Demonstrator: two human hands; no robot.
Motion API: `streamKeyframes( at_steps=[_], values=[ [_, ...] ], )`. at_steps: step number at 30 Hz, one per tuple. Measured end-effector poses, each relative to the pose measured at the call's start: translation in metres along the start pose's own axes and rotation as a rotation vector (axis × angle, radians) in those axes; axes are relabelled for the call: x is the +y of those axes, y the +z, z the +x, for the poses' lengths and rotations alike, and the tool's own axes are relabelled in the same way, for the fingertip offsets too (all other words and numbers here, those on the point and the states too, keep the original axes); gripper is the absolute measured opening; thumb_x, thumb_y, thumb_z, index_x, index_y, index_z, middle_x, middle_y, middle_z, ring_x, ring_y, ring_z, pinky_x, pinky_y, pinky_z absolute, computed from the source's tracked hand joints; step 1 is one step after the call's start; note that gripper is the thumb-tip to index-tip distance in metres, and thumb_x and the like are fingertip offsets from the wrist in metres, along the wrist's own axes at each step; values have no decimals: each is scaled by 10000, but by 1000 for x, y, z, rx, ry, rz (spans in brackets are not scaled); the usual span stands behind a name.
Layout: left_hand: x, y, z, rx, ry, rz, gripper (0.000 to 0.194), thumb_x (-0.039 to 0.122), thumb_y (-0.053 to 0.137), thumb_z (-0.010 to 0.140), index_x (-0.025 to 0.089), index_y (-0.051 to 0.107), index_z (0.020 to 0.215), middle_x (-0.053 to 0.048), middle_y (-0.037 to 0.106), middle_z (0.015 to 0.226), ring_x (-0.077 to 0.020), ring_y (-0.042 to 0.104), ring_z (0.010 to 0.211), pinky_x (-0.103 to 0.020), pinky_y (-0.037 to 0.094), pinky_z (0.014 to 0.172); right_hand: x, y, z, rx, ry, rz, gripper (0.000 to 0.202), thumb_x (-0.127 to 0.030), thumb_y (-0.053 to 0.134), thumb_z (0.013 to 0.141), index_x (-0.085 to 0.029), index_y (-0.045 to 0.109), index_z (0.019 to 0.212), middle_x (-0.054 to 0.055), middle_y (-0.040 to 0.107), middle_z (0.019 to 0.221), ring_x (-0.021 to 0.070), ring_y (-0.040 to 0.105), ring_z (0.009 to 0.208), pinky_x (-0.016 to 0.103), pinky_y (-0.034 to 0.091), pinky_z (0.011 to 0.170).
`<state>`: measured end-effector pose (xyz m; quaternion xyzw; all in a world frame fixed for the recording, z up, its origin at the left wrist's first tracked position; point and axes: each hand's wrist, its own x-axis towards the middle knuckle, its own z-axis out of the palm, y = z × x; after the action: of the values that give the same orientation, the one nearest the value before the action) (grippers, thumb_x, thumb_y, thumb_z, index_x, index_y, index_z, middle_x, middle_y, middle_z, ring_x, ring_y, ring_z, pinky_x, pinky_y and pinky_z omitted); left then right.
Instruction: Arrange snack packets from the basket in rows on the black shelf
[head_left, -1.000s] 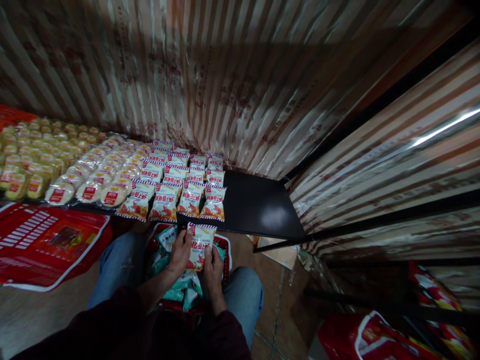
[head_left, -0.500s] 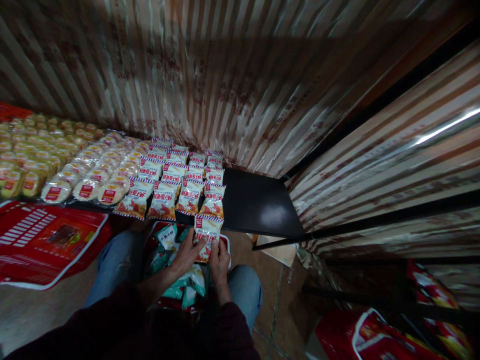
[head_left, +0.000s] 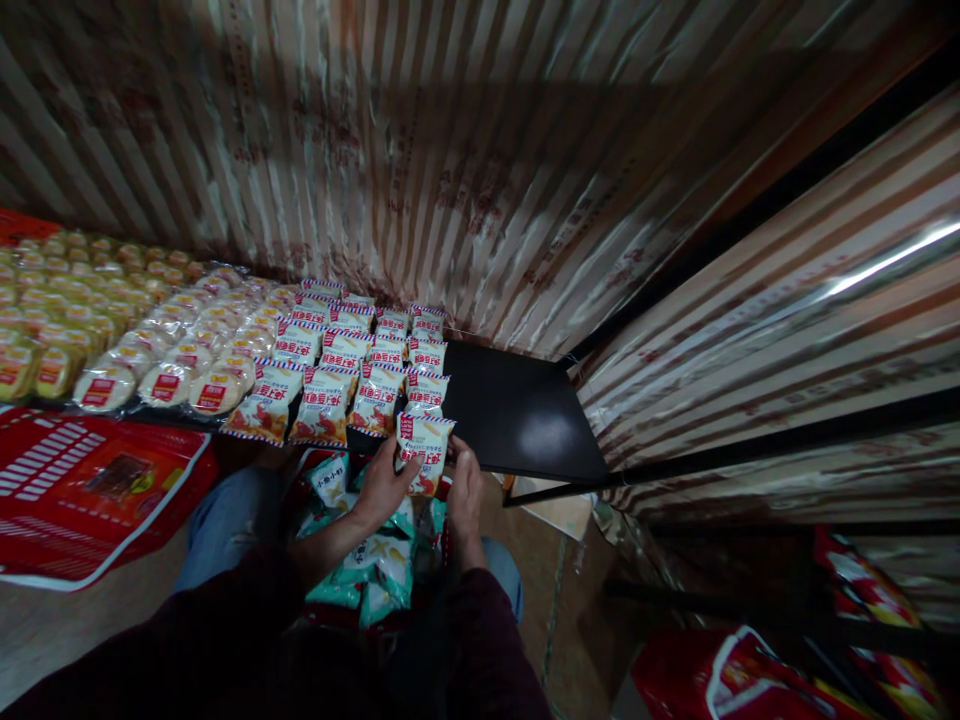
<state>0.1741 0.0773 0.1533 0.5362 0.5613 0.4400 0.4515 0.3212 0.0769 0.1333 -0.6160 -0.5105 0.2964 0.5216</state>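
Note:
A small white snack bag point(head_left: 424, 445) with red lettering and a striped top edge stands upright between my hands at the front edge of the black shelf. My left hand point(head_left: 384, 488) grips its lower left side, thumb across the front. Along its right edge, my right hand point(head_left: 466, 490) holds the bag with bent fingers that are partly hidden. Matching snack bags stand in rows on the shelf just behind, the nearest one point(head_left: 376, 398) close to the held bag's left. Below my hands, a red basket point(head_left: 298, 470) holds several green-and-white snack bags point(head_left: 375, 565).
Rows of clear-wrapped round biscuits point(head_left: 105, 385) and yellow packs point(head_left: 56, 370) fill the shelf's left part. To the right lies a bare stretch of black shelf point(head_left: 525, 410), ending at a striped wrapped wall. A red basket point(head_left: 97, 490) stands lower left; red bags point(head_left: 697, 665) lie lower right.
Both hands have moved slightly forward and right with the snack bag, which now overlaps the front of the nearest row. My right thumb has left the bag's front for its right side.

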Motion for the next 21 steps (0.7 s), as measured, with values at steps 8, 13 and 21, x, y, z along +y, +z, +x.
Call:
streamKeyframes(
  at_steps=[8, 13, 21],
  values=[
    [0, 20, 21, 82, 108, 168, 552, 370, 508, 847, 173, 388, 1348, -127, 524, 1310, -249, 461, 1253, -410, 356, 1045, -12, 11, 42, -31, 28, -25, 512, -496, 514, 845, -191, 546, 1255, 98, 602, 1251, 227, 537, 1153, 383, 393, 1003],
    [2, 22, 24, 115, 66, 291, 516, 364, 479, 867, 145, 408, 1329, -151, 536, 1267, -264, 498, 1204, -406, 414, 989, -9, 17, 48, -49, 23, -55, 519, -488, 529, 838, -170, 549, 1248, 102, 633, 1199, 232, 571, 1097, 371, 423, 963],
    [-5, 27, 28, 157, 57, 327, 501, 372, 486, 862, 147, 414, 1304, -168, 456, 1360, -275, 434, 1281, -427, 387, 1036, -4, 22, 61, -130, 120, 39, 583, -514, 553, 811, -176, 496, 1281, 89, 676, 1095, 227, 634, 976, 349, 488, 850]
  ],
)
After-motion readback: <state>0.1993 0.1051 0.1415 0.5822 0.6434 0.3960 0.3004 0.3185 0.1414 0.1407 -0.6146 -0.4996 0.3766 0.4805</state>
